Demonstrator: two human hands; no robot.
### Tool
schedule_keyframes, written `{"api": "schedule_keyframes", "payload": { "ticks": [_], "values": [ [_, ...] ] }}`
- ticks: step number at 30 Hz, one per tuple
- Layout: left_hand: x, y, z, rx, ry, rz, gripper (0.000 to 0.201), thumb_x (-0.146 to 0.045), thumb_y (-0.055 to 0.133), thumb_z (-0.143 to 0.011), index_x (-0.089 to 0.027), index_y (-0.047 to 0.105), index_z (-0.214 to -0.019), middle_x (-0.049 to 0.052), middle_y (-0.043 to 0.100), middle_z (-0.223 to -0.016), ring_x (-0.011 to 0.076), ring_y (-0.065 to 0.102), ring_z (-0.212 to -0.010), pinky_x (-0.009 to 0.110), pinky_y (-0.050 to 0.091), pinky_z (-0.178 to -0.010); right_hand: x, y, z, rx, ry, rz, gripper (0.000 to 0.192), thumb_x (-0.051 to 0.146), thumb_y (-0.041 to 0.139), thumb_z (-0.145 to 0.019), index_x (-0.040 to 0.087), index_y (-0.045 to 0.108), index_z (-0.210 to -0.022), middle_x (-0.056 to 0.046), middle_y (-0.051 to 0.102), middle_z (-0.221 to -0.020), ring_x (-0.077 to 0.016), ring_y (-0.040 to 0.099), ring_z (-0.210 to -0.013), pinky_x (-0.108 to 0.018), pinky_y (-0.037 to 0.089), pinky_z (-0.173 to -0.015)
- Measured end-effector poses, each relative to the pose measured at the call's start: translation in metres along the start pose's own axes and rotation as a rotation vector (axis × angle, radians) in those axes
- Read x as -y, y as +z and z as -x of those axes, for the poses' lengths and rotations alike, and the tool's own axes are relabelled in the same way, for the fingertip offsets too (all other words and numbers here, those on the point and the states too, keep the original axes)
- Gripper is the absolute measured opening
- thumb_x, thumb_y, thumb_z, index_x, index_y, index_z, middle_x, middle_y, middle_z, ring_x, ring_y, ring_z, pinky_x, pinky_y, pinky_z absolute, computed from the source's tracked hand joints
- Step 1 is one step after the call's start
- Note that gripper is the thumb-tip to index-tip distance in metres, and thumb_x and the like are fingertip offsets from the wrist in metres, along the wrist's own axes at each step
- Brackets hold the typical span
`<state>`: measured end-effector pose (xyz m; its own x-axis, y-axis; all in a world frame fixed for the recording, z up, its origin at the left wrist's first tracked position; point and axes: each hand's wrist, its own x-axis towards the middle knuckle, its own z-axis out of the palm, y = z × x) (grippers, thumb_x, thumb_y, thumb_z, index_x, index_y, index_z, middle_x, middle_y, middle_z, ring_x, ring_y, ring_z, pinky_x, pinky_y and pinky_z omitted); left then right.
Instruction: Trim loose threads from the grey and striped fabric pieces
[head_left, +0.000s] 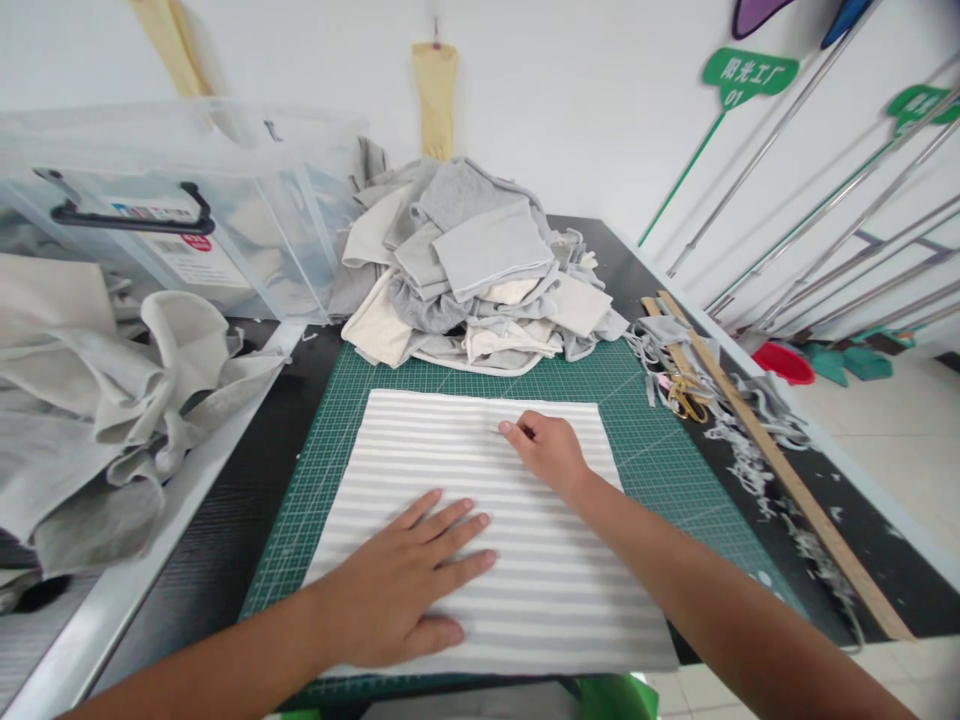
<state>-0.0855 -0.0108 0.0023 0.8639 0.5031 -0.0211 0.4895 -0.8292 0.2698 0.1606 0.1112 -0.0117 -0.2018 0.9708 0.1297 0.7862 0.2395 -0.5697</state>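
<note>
The striped cloth (480,530) lies flat on the green mat (660,450). The left hand (405,590) presses it open-palmed; the right hand (547,450) pinches something small, too small to tell. Smoothing works best with the palm anchoring while strokes run outward.

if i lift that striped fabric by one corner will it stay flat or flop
Probably flop: the striped fabric lies thin and limp on the cutting mat, like the slumped scraps in the fabric pile. It looks light. Pushed, it may bunch rather than slide, since the left hand lies flat on it.
</note>
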Motion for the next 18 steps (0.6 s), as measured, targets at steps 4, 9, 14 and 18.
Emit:
{"api": "schedule_keyframes", "payload": {
  "ticks": [4, 9, 14, 18],
  "values": [
    [0.025, -0.013, 0.002, 0.029, 0.083, 0.012, 0.069, -0.053, 0.052, -0.089, -0.031, 0.027, -0.149, 0.003, 0.023, -0.157, 0.0261, 0.018, -0.146, 0.048, 0.006, -0.12, -0.017, -0.017, 0.024, 0.083, 0.065, 0.102, 0.038, 0.059, 0.064, -0.075, 0.023, 0.064, -0.088, -0.001, 0.068, -0.073, -0.0157, 0.058, -0.064, -0.026, 0.035, -0.059],
    [0.029, -0.03, 0.007, -0.035, -0.13, -0.016, 0.047, -0.043, 0.055, -0.089, -0.03, 0.051, -0.134, 0.002, 0.043, -0.148, 0.0262, 0.027, -0.143, 0.049, 0.01, -0.12, -0.027, -0.036, 0.051, 0.128, 0.085, 0.145, 0.02, 0.04, 0.057, -0.085, 0.024, 0.065, -0.094, -0.002, 0.071, -0.08, -0.018, 0.064, -0.074, -0.027, 0.041, -0.064],
    [-0.016, -0.018, 0.009, -0.092, -0.232, -0.054, 0.048, -0.046, 0.05, -0.092, -0.027, 0.05, -0.135, 0.005, 0.046, -0.145, 0.0259, 0.036, -0.138, 0.048, 0.017, -0.119, -0.033, -0.049, 0.06, -0.045, -0.148, 0.279, 0.025, 0.032, 0.042, -0.095, 0.019, 0.063, -0.088, -0.007, 0.069, -0.088, -0.022, 0.063, -0.089, -0.035, 0.047, -0.081],
    [-0.03, 0.004, 0.011, -0.106, -0.241, -0.064, 0.063, -0.056, 0.05, -0.09, -0.029, 0.035, -0.145, 0.005, 0.033, -0.154, 0.0286, 0.03, -0.141, 0.051, 0.02, -0.117, -0.049, -0.047, 0.07, -0.033, -0.374, 0.359, 0.022, 0.022, 0.044, -0.094, 0.016, 0.062, -0.105, -0.013, 0.065, -0.12, -0.0247, 0.053, -0.121, -0.043, 0.043, -0.102]
  ]
}}
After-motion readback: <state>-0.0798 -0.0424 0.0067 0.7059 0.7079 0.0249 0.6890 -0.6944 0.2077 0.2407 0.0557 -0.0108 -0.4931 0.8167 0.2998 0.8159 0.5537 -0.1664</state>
